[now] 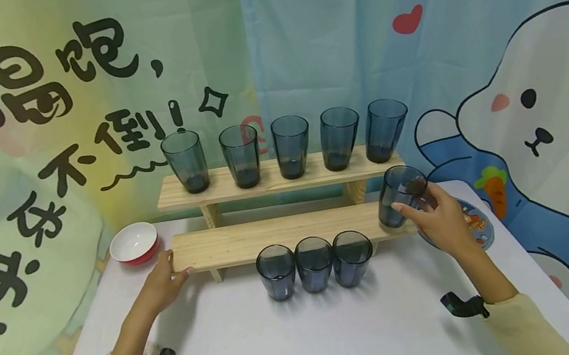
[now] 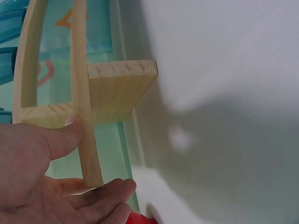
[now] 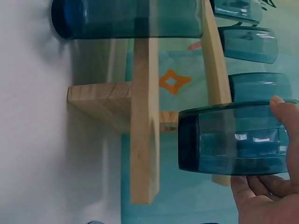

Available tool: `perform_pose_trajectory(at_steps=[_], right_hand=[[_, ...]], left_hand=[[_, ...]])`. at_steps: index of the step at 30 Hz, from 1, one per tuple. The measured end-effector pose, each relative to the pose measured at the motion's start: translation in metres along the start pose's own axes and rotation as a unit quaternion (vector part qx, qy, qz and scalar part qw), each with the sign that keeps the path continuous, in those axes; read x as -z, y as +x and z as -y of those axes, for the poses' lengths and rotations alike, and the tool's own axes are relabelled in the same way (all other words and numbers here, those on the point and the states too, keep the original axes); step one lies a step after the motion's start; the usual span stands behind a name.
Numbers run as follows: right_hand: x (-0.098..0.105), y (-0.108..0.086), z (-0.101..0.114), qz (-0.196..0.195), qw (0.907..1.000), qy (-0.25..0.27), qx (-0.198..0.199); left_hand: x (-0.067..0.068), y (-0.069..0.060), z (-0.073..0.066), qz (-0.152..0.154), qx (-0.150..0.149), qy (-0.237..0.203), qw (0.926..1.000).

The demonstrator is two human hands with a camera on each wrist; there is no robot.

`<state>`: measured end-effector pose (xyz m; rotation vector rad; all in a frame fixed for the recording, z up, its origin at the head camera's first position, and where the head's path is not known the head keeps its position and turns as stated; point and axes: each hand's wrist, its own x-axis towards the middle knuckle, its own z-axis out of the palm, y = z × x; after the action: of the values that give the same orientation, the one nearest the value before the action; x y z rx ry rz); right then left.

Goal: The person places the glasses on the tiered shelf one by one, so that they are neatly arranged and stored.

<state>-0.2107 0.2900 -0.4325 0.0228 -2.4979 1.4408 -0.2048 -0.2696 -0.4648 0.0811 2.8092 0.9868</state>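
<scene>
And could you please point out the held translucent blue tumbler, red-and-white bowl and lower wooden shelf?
Held translucent blue tumbler (image 3: pixel 236 142), right wrist view: side.
Red-and-white bowl (image 1: pixel 134 241), head view: white inside.
Lower wooden shelf (image 1: pixel 277 232), head view: bare top.

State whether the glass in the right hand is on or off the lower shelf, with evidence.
Off: the right wrist view shows a gap between the glass and the lower shelf.

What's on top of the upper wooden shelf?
Five blue-tinted glass tumblers stand in a row along the upper wooden shelf. Bare wood shows between them; the patches directly under their bases are covered.
</scene>
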Motion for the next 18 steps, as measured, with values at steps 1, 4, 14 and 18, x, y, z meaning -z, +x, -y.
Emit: perform_pose_trajectory(at_steps=[1,4,14,18], right_hand=[[-0.001,0.001,-0.002,0.0,1.0,0.001,-0.002],[-0.003,0.005,-0.007,0.002,0.9999,-0.003,-0.01],[-0.006,0.01,-0.012,0.0,0.9998,-0.001,-0.019],[-0.008,0.011,-0.014,-0.002,0.9999,-0.002,-0.016]], left_hand=[[0.0,0.0,0.0,0.0,-0.002,0.001,1.0],[-0.001,0.0,0.0,-0.001,-0.004,0.002,1.0],[-0.001,-0.001,-0.001,0.0,-0.004,-0.001,1.0],[0.0,-0.001,-0.001,0.003,0.001,0.002,1.0]])
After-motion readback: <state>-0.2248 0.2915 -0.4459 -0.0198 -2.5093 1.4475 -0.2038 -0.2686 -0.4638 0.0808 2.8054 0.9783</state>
